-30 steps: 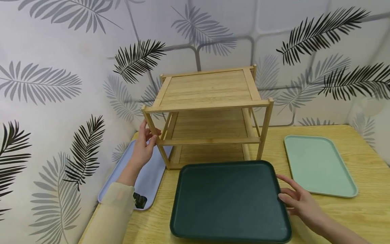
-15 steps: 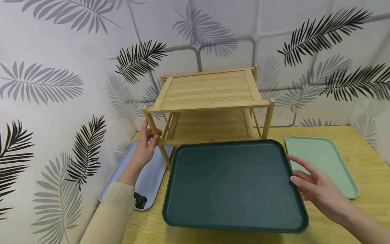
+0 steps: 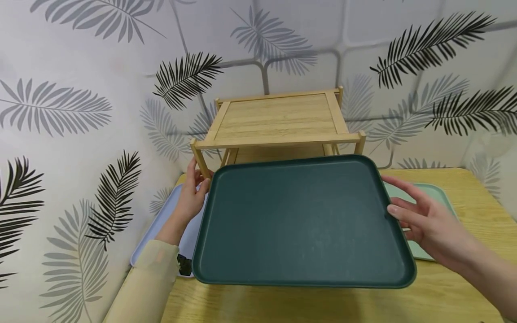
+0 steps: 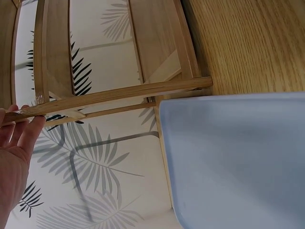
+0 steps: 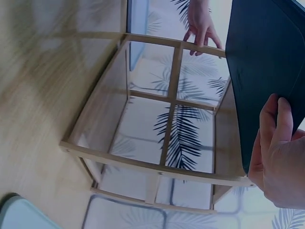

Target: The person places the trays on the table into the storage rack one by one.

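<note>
A dark green tray is held up off the table, in front of the wooden shelf rack. My right hand grips its right edge, thumb on top; the right wrist view shows the fingers under the tray. My left hand holds the rack's front left post, and in the left wrist view its fingers wrap round that post. The tray hides most of the rack's lower shelves in the head view.
A pale blue tray with a black patch lies on the table to the left, partly behind my left arm. To the right, a mint green tray lies on the wooden table. Leaf-patterned covering stands behind and left.
My right hand has raised the dark green tray from low in front of the rack up to just beneath its top shelf. My left hand stays on the post.
</note>
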Available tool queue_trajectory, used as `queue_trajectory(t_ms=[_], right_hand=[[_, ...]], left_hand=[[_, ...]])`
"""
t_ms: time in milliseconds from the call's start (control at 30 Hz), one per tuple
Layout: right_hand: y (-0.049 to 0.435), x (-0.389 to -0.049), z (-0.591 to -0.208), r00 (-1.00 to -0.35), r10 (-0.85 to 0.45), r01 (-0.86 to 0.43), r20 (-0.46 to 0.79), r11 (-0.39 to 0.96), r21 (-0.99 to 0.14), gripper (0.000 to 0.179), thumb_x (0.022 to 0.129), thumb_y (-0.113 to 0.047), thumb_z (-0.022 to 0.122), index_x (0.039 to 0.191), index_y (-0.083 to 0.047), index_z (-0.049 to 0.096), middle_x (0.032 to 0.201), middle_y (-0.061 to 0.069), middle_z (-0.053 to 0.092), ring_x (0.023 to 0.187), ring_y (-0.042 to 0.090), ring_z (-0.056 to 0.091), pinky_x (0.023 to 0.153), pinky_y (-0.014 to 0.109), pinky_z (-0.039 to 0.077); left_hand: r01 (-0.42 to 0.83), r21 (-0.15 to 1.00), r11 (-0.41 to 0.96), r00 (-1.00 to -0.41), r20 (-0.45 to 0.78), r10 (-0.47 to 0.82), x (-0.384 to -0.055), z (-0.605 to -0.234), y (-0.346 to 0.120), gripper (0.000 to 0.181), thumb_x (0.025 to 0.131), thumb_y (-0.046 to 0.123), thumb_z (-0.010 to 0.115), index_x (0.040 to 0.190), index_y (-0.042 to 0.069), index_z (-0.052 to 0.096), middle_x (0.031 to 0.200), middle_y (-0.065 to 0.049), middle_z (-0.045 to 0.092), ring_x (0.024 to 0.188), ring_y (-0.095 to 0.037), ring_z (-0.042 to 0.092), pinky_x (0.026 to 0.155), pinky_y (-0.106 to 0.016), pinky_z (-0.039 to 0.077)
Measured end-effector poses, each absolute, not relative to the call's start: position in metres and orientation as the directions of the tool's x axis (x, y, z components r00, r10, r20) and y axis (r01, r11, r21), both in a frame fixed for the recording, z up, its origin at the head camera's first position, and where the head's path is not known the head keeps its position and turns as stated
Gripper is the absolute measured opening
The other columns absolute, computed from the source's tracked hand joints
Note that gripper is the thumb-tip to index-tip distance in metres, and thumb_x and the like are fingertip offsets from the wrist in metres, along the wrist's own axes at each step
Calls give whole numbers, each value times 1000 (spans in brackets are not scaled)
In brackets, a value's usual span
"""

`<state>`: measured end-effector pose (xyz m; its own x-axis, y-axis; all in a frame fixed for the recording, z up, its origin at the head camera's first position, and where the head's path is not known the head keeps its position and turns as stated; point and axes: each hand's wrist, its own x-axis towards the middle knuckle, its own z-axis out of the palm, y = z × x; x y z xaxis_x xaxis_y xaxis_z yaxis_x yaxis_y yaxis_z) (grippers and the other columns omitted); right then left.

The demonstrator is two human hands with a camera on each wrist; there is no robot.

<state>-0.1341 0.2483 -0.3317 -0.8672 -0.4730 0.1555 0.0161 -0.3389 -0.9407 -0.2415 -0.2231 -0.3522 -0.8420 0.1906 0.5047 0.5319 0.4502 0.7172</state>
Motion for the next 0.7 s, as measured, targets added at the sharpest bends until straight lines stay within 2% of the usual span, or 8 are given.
queue_trajectory(t_ms=[133, 333, 467, 700], right_hand=[[248, -137, -325, -876, -453, -17, 166, -316, -949, 56, 102, 7, 34, 150, -23, 32, 125, 8, 60, 95, 24, 67, 67, 36, 56], [254, -138, -321, -909, -387, -56, 154, -252, -966, 57, 102, 6, 37, 150, -24, 32, 128, 2, 58, 97, 23, 66, 68, 37, 56], [260, -139, -320, -917, -364, -72, 161, -246, -967, 57, 102, 7, 37, 150, -24, 33, 129, 0, 57, 97, 22, 66, 68, 37, 56], [271, -144, -311, -903, -360, -130, 233, -288, -949, 57, 102, 9, 34, 150, -21, 33, 125, 5, 60, 92, 23, 67, 66, 37, 56]], left_hand=[[528, 715, 458, -843, 505, 185, -241, -352, -223, 58, 97, -12, 44, 147, -8, 15, 111, -35, 54, 110, -49, 55, 84, -54, 48], [554, 713, 430, -828, 523, 201, -243, -352, -223, 57, 96, -14, 43, 146, -8, 16, 108, -36, 55, 107, -49, 57, 77, -48, 52], [570, 709, 417, -818, 536, 208, -244, -353, -224, 57, 96, -15, 43, 146, -8, 16, 107, -37, 55, 105, -52, 56, 77, -54, 51], [585, 697, 415, -807, 550, 215, -243, -355, -224, 57, 95, -15, 44, 145, -8, 17, 106, -36, 55, 102, -52, 57, 76, -59, 50]])
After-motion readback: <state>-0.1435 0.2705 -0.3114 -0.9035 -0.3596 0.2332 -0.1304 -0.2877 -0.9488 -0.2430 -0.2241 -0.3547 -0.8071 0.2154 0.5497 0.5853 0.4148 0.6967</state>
